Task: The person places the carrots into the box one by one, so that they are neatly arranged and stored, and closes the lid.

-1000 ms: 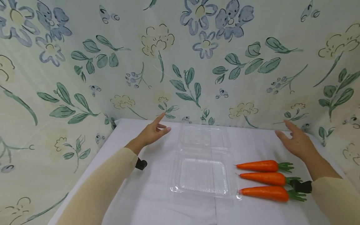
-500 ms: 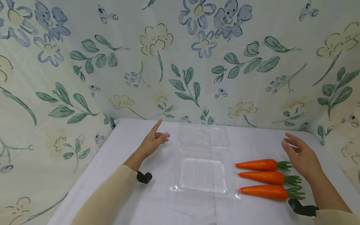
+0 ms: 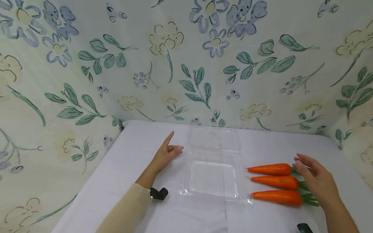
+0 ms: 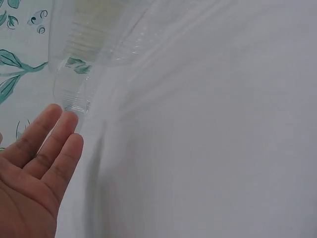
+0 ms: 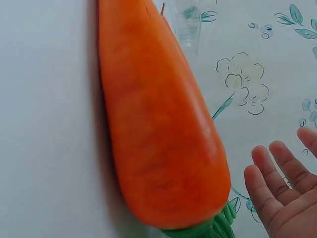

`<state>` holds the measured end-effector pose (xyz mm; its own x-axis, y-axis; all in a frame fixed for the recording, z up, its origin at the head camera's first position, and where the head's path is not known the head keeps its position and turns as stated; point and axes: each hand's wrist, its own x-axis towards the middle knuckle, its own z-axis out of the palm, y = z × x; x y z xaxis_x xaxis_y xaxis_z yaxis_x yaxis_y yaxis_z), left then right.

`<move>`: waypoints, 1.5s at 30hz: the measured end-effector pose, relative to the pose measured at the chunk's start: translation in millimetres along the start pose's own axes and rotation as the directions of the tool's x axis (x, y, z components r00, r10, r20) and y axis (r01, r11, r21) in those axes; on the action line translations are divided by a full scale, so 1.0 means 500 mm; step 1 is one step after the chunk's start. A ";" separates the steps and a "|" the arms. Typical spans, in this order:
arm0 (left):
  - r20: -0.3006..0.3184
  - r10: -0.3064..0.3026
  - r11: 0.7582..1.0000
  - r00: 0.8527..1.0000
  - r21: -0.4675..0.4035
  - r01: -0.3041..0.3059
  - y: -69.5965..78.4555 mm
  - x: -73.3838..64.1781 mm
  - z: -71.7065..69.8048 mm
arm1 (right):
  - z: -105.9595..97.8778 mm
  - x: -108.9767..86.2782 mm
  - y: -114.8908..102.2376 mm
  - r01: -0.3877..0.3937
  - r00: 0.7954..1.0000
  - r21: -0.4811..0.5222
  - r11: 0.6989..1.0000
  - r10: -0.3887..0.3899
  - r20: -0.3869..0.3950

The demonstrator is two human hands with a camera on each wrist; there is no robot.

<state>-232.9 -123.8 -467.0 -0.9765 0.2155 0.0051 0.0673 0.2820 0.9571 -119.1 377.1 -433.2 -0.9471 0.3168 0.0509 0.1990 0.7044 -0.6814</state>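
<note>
Three orange carrots with green tops lie in a row on the right: a far carrot (image 3: 269,169), a middle carrot (image 3: 275,182) and a near carrot (image 3: 276,197). My right hand (image 3: 319,181) hovers by their green tops, fingers loosely bent and holding nothing, and overlaps the far and middle tops. The right wrist view shows the near carrot (image 5: 158,119) large, with my fingers apart from it. A clear plastic clamshell box (image 3: 214,179) lies unfolded in the middle, its lid (image 3: 214,139) toward the wall. Just left of it is my left hand (image 3: 166,155), empty, index finger extended.
A white cloth covers the table (image 3: 131,136). Behind it and to the sides hangs a floral curtain (image 3: 186,64). Dark wrist devices show at the left cuff (image 3: 159,194) and at the bottom right edge.
My right hand has come down and toward me, from beyond the carrots to their green tops. The left hand has drawn back slightly toward me. Carrots and box stay put.
</note>
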 end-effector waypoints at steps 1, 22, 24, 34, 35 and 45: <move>-0.004 -0.006 1.000 1.000 -0.008 0.006 -0.003 -0.003 0.005 | 0.002 -0.005 -0.001 -0.024 1.000 -0.009 1.000 0.024 0.004; -0.010 0.014 0.979 1.000 -0.203 -0.015 -0.023 -0.030 0.087 | 0.014 -0.092 0.040 -0.196 0.955 -0.216 0.956 0.236 0.180; -0.014 0.022 0.979 1.000 -0.203 -0.024 -0.025 -0.031 0.093 | 0.013 -0.093 0.046 -0.187 0.944 -0.243 0.952 0.243 0.223; -0.010 0.072 0.955 0.997 -0.289 -0.072 -0.031 -0.037 0.115 | 0.018 -0.096 0.045 -0.084 0.893 -0.391 0.917 0.243 0.379; -0.009 0.069 0.955 0.998 -0.289 -0.068 -0.031 -0.038 0.116 | 0.019 -0.095 0.042 -0.078 0.890 -0.399 0.914 0.244 0.385; -0.008 0.073 0.952 0.997 -0.299 -0.072 -0.042 -0.034 0.121 | 0.029 -0.090 0.036 -0.055 0.886 -0.442 0.895 0.247 0.391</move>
<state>-205.2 -76.8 -504.6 -0.9705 0.2282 0.0777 0.0735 -0.0267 0.9969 -76.6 366.4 -458.6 -0.8888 0.2064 -0.4092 0.3412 0.8940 -0.2904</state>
